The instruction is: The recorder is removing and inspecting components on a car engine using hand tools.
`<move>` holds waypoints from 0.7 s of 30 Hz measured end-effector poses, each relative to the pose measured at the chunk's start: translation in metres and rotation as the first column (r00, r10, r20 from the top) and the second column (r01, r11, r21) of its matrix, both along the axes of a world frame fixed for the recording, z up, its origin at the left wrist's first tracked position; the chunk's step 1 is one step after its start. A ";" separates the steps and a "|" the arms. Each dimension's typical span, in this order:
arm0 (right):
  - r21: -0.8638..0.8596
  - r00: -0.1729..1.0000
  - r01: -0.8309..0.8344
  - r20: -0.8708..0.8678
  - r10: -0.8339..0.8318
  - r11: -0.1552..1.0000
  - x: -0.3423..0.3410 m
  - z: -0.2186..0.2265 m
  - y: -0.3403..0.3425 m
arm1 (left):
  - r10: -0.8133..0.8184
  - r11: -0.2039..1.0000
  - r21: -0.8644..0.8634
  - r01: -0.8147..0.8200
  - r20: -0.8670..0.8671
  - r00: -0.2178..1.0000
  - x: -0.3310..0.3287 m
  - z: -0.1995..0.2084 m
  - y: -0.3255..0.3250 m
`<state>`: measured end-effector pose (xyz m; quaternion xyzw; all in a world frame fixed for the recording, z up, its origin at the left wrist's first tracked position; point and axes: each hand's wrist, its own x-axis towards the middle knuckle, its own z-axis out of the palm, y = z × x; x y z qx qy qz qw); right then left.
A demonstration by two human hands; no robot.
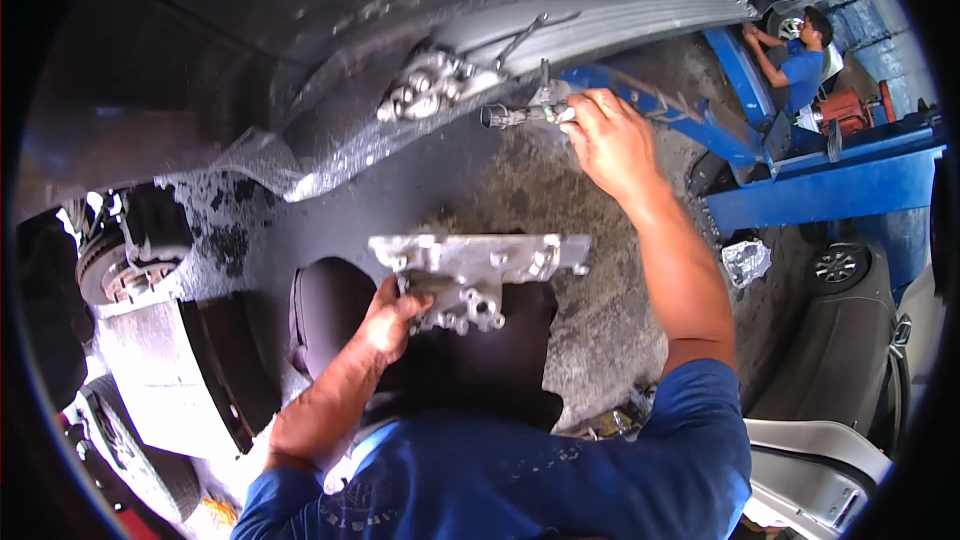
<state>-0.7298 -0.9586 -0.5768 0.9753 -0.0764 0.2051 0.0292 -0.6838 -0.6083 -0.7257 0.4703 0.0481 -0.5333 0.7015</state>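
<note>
Above my lap, my left hand grips the lower left part of a silvery cast-metal housing. This housing has a long flat upper edge and several bosses with holes below. Farther forward and to the right, my right hand is closed on a small metal fitting. The fitting has a round dark open end pointing left and a stub standing up; my fingers hide its right end. Beyond it, another silvery metal part lies on the car's sill, beside a thin metal tool.
The dark car body spans the far side. A blue lift arm and blue lift beam stand at right, with a co-worker beyond. Crumpled foil lies on the floor. A brake disc and white box are left.
</note>
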 end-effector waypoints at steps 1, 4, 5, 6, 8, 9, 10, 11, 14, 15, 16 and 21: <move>0.038 0.999 -0.008 -0.038 0.010 0.999 -0.008 0.005 0.013 | -0.010 1.000 0.011 0.010 0.009 1.000 0.001 0.001 -0.001; 0.120 0.991 -0.048 -0.118 0.062 0.992 -0.036 0.018 0.063 | -0.047 0.998 -0.030 0.051 0.113 0.992 0.005 0.000 -0.004; 0.158 0.976 -0.057 -0.201 0.089 0.986 -0.045 0.018 0.078 | -0.048 0.999 -0.022 0.050 0.097 0.994 0.006 -0.001 -0.005; 0.183 0.955 -0.057 -0.276 0.107 0.981 -0.051 0.017 0.091 | -0.056 0.998 -0.025 0.058 0.090 0.994 0.008 -0.001 -0.008; 0.218 0.924 -0.107 -0.338 0.178 0.970 -0.059 0.007 0.114 | -0.054 0.996 -0.064 0.058 0.062 0.997 0.009 0.007 -0.015; 0.240 0.917 -0.124 -0.342 0.204 0.963 -0.061 -0.002 0.125 | -0.017 0.999 -0.040 0.018 0.018 1.000 0.007 0.007 -0.014; 0.257 0.912 -0.134 -0.345 0.221 0.957 -0.062 -0.012 0.134 | -0.020 0.999 -0.035 0.021 0.016 1.000 0.005 0.007 -0.014; 0.251 0.890 -0.137 -0.393 0.230 0.958 -0.061 -0.018 0.143 | -0.027 0.998 -0.053 0.028 0.020 0.999 0.004 0.006 -0.014; 0.290 0.883 -0.225 -0.342 0.321 0.930 -0.054 -0.033 0.166 | -0.089 0.993 -0.076 0.094 0.070 0.994 0.002 0.002 -0.009; 0.308 0.887 -0.253 -0.305 0.347 0.917 -0.049 -0.034 0.171 | -0.056 0.994 -0.093 0.059 0.035 0.998 0.001 0.004 -0.008; 0.311 0.887 -0.256 -0.301 0.351 0.915 -0.047 -0.035 0.175 | -0.022 0.994 -0.109 0.022 0.000 1.000 0.000 0.005 -0.007; 0.328 0.847 -0.193 -0.419 0.326 0.925 -0.037 -0.034 0.185 | -0.052 0.984 -0.168 0.056 0.027 0.998 0.002 0.000 -0.005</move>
